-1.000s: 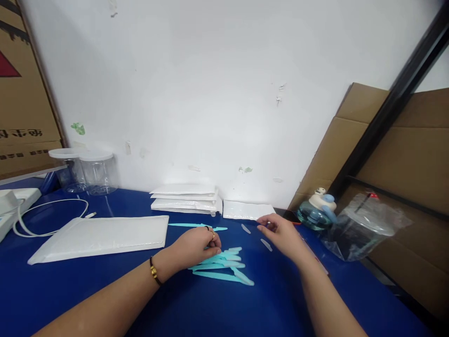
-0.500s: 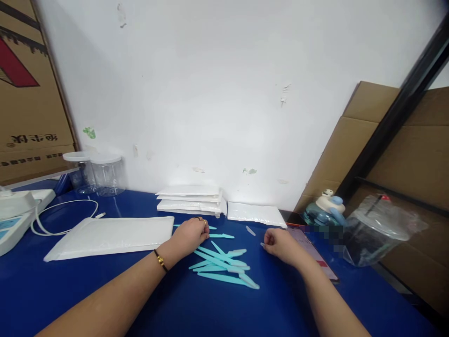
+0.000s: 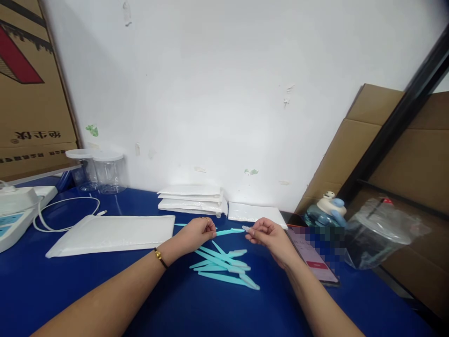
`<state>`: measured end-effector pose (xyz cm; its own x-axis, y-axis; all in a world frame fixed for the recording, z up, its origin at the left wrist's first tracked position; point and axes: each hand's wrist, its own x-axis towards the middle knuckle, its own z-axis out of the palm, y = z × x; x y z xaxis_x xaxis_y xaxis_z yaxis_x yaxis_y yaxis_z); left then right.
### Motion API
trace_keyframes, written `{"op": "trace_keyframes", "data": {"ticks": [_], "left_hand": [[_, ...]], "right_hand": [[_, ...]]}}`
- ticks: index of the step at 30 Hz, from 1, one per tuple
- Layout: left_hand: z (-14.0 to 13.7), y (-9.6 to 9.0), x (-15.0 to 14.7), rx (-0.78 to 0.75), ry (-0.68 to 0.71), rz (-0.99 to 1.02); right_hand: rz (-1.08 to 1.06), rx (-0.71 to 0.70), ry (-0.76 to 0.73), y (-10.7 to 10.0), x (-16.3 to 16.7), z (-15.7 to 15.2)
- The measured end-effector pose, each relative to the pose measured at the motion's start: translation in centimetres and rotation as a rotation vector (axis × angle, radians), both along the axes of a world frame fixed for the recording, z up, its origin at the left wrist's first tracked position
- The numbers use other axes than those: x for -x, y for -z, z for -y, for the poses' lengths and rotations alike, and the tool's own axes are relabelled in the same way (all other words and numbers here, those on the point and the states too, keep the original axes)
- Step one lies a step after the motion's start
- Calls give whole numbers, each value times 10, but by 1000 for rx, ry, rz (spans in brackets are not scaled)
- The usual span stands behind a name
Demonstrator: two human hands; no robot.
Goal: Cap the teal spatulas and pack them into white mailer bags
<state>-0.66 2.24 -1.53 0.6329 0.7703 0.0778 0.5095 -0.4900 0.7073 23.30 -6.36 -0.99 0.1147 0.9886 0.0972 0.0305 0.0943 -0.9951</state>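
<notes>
My left hand (image 3: pixel 201 231) is closed on the handle of a turquoise eyebrow razor (image 3: pixel 229 231), whose blade end points right. The fingers of my right hand (image 3: pixel 264 235) pinch a small translucent blade cap (image 3: pixel 246 229) close to the razor's tip; whether the two touch, I cannot tell. Below my hands lies a loose pile of several turquoise eyebrow razors (image 3: pixel 220 279), some with translucent caps over their blades. Another turquoise razor (image 3: pixel 180 225) lies partly hidden behind my left hand.
On the blue table (image 3: pixel 168 304), a white padded packet (image 3: pixel 112 234) lies left. Stacked white packets (image 3: pixel 189 199) and a flat one (image 3: pixel 254 211) sit by the wall. Clear jars (image 3: pixel 110 175), a power strip (image 3: pixel 26 208) and cable stand left; a phone (image 3: pixel 312 257), figurine (image 3: pixel 326 210) and bagged container (image 3: pixel 379 229) right.
My left hand has taken hold of a razor and moved slightly right. My right hand has moved left and up with the cap, towards the razor's blade end.
</notes>
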Motion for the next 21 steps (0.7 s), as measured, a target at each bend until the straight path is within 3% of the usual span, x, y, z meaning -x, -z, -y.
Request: {"op": "trace_keyframes", "data": {"ticks": [12, 17, 19, 21], "left_hand": [[7, 0, -5, -10, 77, -3], [7, -1, -4, 24, 136, -37], [2, -5, 3, -39, 107, -68], [-5, -12, 13, -174, 34, -138]], "right_hand": [[23, 24, -134, -1, 13, 4], [248, 92, -219, -5, 0, 5], [430, 67, -118, -3, -13, 2], [650, -20, 106, 1, -26, -3]]}}
